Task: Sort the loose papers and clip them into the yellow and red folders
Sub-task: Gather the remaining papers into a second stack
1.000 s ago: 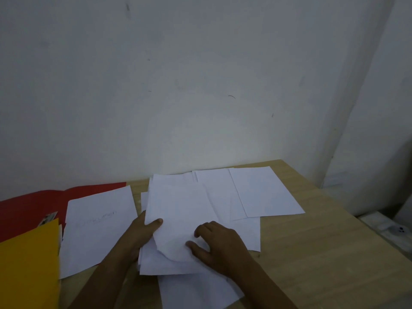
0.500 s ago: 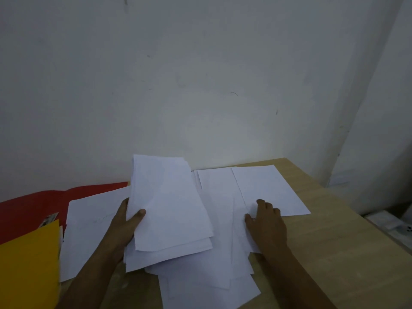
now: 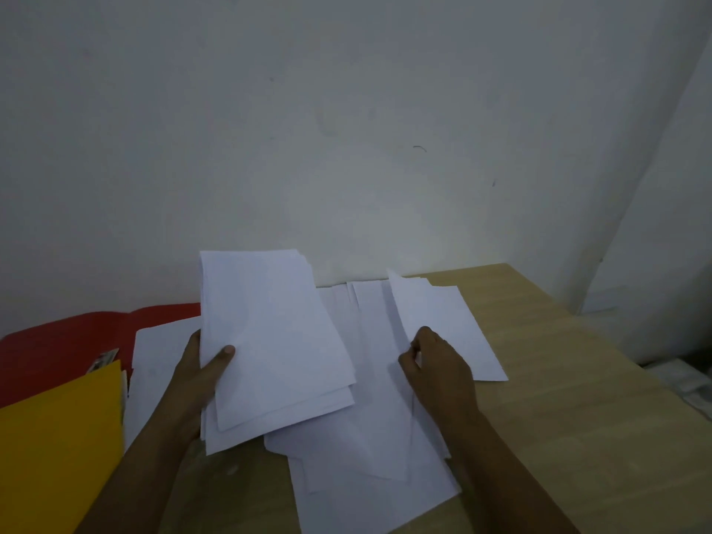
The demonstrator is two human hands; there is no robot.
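My left hand [image 3: 204, 373] grips a small stack of white sheets [image 3: 269, 341] by its left edge, thumb on top, and holds it tilted up above the table. My right hand [image 3: 437, 360] pinches the near edge of another white sheet [image 3: 439, 314] and lifts its left side off the pile. More loose papers [image 3: 370, 437] lie spread flat between and below both hands. The red folder [image 3: 65, 341] lies open at the far left. A yellow folder [image 3: 57, 449] covers its near part at the bottom left.
A single white sheet [image 3: 162, 352] rests on the red folder beside my left hand. A metal clip [image 3: 102, 362] shows at the yellow folder's top edge. The wooden table [image 3: 578, 418] extends right; a white wall stands close behind.
My left hand has raised its stack a little higher. My right hand went from lying flat on the right sheet to pinching its edge and lifting it.
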